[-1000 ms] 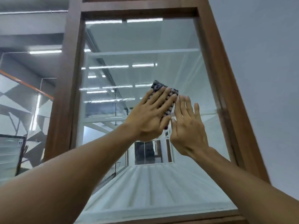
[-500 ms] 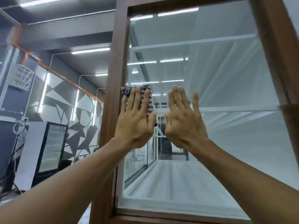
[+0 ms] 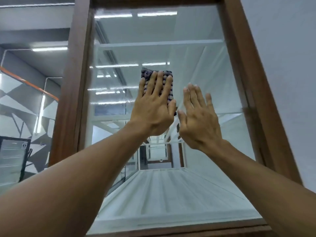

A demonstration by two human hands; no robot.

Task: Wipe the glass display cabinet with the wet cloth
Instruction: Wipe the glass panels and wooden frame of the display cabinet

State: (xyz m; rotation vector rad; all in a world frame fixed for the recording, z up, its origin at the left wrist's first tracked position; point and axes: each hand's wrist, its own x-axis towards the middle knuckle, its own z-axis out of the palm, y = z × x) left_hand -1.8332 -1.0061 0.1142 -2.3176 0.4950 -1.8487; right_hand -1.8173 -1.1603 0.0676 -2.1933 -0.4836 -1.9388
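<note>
Left hand flat, pressing cloth on cabinet glass; right hand flat beside it.

The cabinet stands tall, a brown wooden frame around one big glass pane, white shelves and walls showing inside. The cloth, dark blue with pale stripes and folded into an upright rectangle, lies flat on the glass at about 11 o'clock from the pane's middle. The left hand presses it there, so only its top edge and right side show.
</note>
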